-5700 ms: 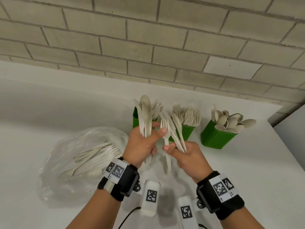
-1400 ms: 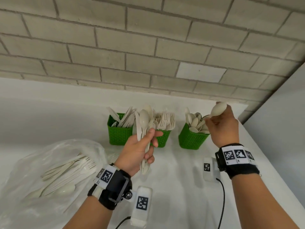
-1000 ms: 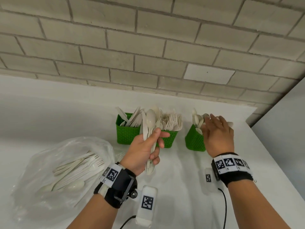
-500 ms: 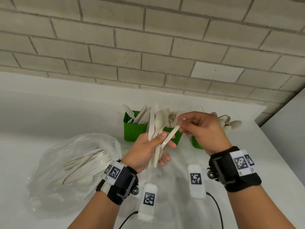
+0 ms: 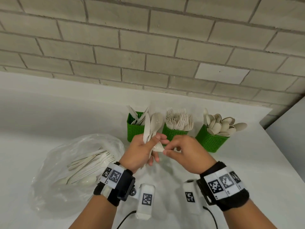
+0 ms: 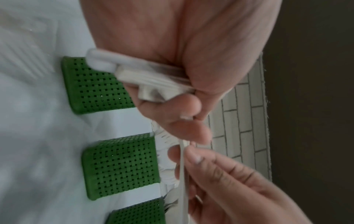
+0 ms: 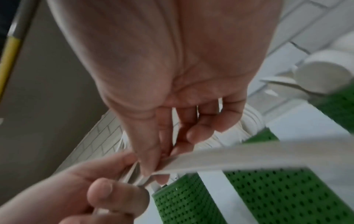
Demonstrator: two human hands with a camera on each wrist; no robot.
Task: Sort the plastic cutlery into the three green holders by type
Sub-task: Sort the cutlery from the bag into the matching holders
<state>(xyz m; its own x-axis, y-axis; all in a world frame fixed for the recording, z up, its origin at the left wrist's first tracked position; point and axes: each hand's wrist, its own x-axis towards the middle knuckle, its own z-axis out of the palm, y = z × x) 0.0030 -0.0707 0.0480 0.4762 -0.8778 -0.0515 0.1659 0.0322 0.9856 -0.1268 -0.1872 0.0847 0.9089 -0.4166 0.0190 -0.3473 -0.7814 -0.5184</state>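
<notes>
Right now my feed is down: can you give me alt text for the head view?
The left hand grips a bunch of cutlery upright while the right hand pinches one pale piece at the bunch. Behind them three green holders stand in a row: knives, forks, spoons. A clear bag of unsorted cutlery lies to the left.

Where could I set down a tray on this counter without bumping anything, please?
Bare counter lies left of the knife holder, behind the plastic bag. Right of the spoon holder is an open strip. The holders and both hands crowd the middle.
</notes>
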